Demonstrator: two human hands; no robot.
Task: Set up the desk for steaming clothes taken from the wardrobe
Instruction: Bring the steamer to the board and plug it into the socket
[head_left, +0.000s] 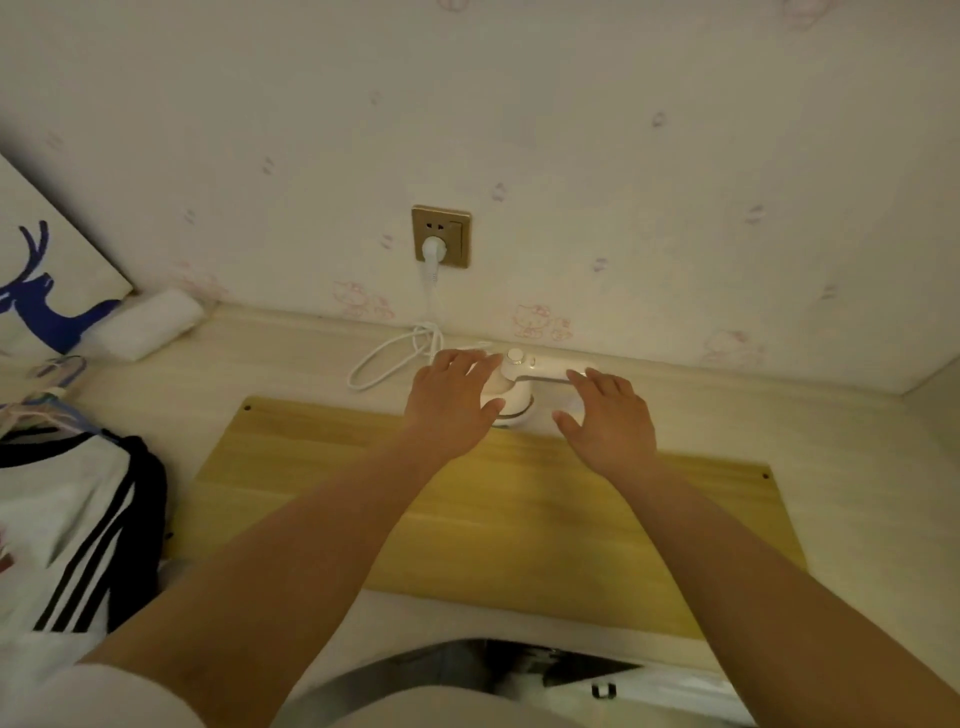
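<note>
Handheld steamer (511, 387) stood at desk's (311, 364) back edge w/ handle run rightward. L hand (452, 400) was laid open on body; R hand (610, 421), open, nearer handle, nothing gripped.

A pale desk (291, 358) fills the lower frame. On it lie a yellow board (519, 519) in the middle, a white steamer (511, 387) and cord (395, 353) above, clothes (67, 519) at left.
</note>
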